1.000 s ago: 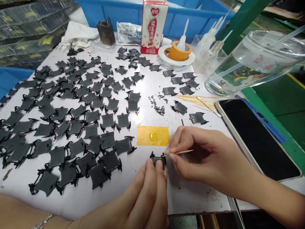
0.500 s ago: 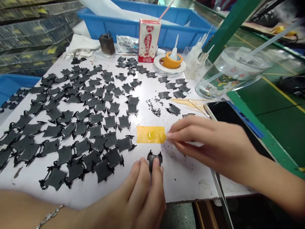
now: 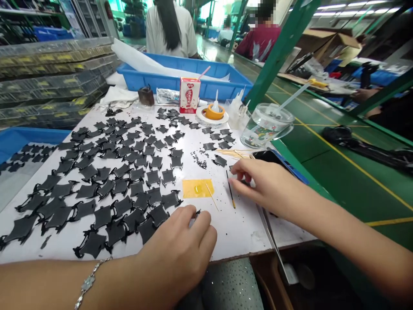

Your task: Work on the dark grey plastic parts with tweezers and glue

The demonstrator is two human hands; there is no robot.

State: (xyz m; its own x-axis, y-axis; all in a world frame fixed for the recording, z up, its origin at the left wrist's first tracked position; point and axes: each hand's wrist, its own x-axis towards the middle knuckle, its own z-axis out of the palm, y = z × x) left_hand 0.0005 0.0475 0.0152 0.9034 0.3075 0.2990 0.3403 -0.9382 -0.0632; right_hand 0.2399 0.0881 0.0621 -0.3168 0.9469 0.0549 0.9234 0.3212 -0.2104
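left hand (image 3: 183, 245) over black part (image 3: 198, 212), can't tell finger grip, right hand (image 3: 263, 181) fingers parted at 2nd part (image 3: 244, 182), toothpick (image 3: 212, 197) overlapping yellow tape (image 3: 189, 188)

the red-and-white carton (image 3: 189, 103) bore vertical chinese characters, 花生牛奶, below a red heart emblem (image 3: 189, 85); print on the white packet (image 3: 166, 96) was illegible.

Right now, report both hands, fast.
Left hand: fingers curled over a black part, mostly hidden; grip cannot be told.
Right hand: loosely open, beside a thin black stick; contact cannot be told.
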